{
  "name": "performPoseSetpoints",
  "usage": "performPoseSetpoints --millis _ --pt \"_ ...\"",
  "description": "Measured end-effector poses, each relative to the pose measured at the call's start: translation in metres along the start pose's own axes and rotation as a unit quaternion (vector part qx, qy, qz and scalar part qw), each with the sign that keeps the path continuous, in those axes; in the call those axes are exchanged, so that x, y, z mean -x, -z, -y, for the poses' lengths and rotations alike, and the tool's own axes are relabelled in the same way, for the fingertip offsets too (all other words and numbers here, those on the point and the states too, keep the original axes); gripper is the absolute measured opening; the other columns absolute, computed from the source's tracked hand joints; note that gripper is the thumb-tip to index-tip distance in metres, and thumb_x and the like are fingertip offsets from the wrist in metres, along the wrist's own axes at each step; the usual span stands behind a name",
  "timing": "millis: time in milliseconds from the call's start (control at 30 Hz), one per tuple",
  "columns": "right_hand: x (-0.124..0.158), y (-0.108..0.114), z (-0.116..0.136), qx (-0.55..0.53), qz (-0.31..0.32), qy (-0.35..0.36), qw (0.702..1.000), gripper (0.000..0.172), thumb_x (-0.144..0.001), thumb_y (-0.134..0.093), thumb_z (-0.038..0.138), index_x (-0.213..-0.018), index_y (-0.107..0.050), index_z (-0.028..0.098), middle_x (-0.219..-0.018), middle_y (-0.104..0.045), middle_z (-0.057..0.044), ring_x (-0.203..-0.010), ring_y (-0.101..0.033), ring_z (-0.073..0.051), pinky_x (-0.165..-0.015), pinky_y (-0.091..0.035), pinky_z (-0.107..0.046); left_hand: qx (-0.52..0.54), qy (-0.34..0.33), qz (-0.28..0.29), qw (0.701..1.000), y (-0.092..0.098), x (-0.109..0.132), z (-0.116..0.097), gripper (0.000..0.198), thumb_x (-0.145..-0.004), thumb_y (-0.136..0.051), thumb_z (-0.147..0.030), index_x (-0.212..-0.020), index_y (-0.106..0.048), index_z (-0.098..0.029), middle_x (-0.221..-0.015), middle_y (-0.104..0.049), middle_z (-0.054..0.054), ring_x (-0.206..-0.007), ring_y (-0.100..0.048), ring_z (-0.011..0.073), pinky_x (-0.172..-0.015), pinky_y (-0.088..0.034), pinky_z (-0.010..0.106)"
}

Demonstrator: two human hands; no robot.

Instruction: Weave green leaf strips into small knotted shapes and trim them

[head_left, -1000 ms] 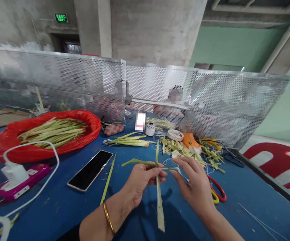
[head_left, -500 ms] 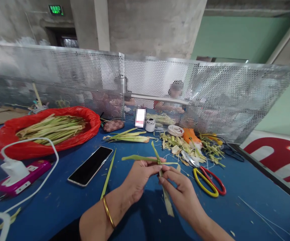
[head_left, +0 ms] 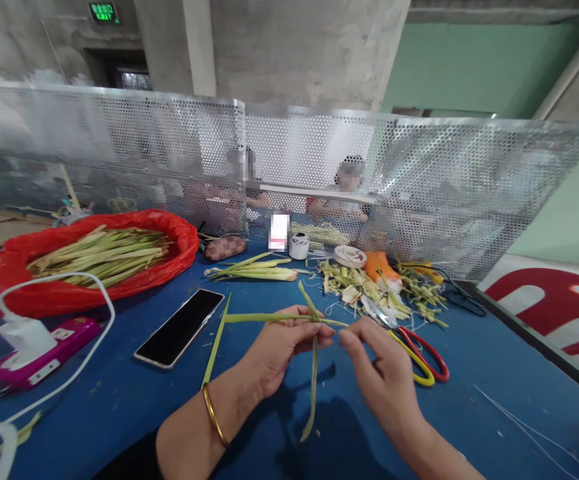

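Note:
My left hand [head_left: 292, 340] pinches green leaf strips [head_left: 249, 318] where they cross. One strip points left, a short end points up and away, another tip points right, and a long thin end [head_left: 313, 393] hangs toward me. My right hand [head_left: 382, 360] is just right of the crossing, its thumb and fingers curled together beside the right-pointing tip. Whether anything thin is in those fingers is hidden. Beyond my right hand lie scissors [head_left: 422, 363] with one red and one yellow handle. A loose leaf strip [head_left: 216, 343] rests left of my left hand.
On the blue table [head_left: 159, 413] lie a phone [head_left: 179, 328], a purple power strip [head_left: 52, 347] with a white cable, and a red bag [head_left: 179, 250] of leaf strips. A leaf bundle [head_left: 259, 270] and scraps [head_left: 359, 287] lie ahead, before a perforated metal screen [head_left: 309, 150] with people behind it.
My right hand has drawn away from the crossing to the right. The left-pointing strip now reaches further left, and the hanging end has turned and looks narrower.

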State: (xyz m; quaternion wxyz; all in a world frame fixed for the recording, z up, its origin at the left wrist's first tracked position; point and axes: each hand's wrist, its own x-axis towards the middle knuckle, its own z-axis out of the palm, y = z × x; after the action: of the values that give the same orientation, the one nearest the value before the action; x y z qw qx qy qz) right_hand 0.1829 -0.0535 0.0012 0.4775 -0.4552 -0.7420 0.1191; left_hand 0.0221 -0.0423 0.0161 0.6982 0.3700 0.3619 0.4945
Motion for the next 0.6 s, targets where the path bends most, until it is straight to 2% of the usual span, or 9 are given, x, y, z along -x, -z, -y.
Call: performPoseSetpoints --millis 67,133,200,233,333,433,600 --pt "-0.008 0.007 -0.004 -0.008 -0.025 -0.041 0.999 0.024 -0.09 -0.051 0.037 -0.077 -0.063 0.021 -0.077 -0.061 -0.004 -0.073 -0.055 -0.019 -0.068 -0.039 -0.03 -0.034 0.02 0.026 0.999 0.0 0.001 0.001 0.024 -0.065 -0.076 -0.02 -0.086 -0.066 -0.013 -0.076 -0.072 0.006 -0.063 -0.064 0.0123 -0.071 -0.05 0.027" --pt "-0.015 0.011 -0.007 -0.063 0.036 -0.1 0.992 0.027 -0.086 -0.055 0.042 -0.075 -0.067 0.02 -0.078 -0.064 -0.005 -0.076 -0.057 -0.021 -0.069 -0.04 -0.03 -0.06 0.041 0.058 0.996 0.001 0.002 0.003 0.025 -0.065 -0.073 -0.019 -0.089 -0.067 -0.012 -0.076 -0.071 0.006 -0.057 -0.061 0.0109 -0.065 -0.05 0.026" --pt "-0.019 0.011 -0.007 -0.165 0.111 -0.173 0.964 0.03 -0.081 -0.06 0.044 -0.07 -0.068 0.018 -0.07 -0.064 -0.004 -0.071 -0.057 -0.019 -0.067 -0.041 -0.029 -0.071 0.058 0.083 0.992 0.001 0.003 0.005 0.025 -0.065 -0.072 -0.019 -0.088 -0.067 -0.012 -0.075 -0.07 0.005 -0.053 -0.057 0.0092 -0.062 -0.05 0.026" --pt "-0.02 0.01 -0.007 -0.217 0.128 -0.206 0.946 0.029 -0.079 -0.063 0.045 -0.067 -0.067 0.018 -0.065 -0.062 -0.002 -0.067 -0.056 -0.018 -0.066 -0.041 -0.029 -0.073 0.068 0.092 0.991 0.001 0.003 0.006 0.025 -0.065 -0.072 -0.02 -0.088 -0.067 -0.012 -0.074 -0.069 0.005 -0.052 -0.055 0.0088 -0.061 -0.05 0.026" --pt "-0.018 0.003 -0.006 -0.323 0.114 -0.265 0.901 0.027 -0.071 -0.071 0.042 -0.064 -0.064 0.017 -0.057 -0.056 0.002 -0.058 -0.051 -0.013 -0.063 -0.04 -0.026 -0.085 0.082 0.088 0.989 -0.002 0.004 0.01 0.026 -0.067 -0.073 -0.031 -0.084 -0.066 -0.012 -0.069 -0.066 0.003 -0.049 -0.05 0.0081 -0.053 -0.047 0.024" --pt "-0.014 -0.004 -0.006 -0.37 0.102 -0.289 0.877 0.027 -0.069 -0.072 0.04 -0.063 -0.062 0.016 -0.056 -0.055 0.003 -0.056 -0.048 -0.011 -0.061 -0.039 -0.026 -0.132 0.063 0.05 0.988 -0.005 0.004 0.014 0.026 -0.068 -0.072 -0.038 -0.073 -0.064 -0.013 -0.06 -0.062 0.001 -0.044 -0.042 0.0067 -0.042 -0.035 0.02" --pt "-0.009 -0.012 -0.008 -0.353 0.035 -0.288 0.89 0.026 -0.067 -0.072 0.036 -0.057 -0.057 0.017 -0.052 -0.051 0.004 -0.053 -0.044 -0.01 -0.056 -0.036 -0.024 -0.166 0.059 0.021 0.984 -0.009 0.004 0.017 0.023 -0.067 -0.071 -0.036 -0.065 -0.065 -0.013 -0.054 -0.058 0.0 -0.043 -0.036 0.0056 -0.04 -0.021 0.021"
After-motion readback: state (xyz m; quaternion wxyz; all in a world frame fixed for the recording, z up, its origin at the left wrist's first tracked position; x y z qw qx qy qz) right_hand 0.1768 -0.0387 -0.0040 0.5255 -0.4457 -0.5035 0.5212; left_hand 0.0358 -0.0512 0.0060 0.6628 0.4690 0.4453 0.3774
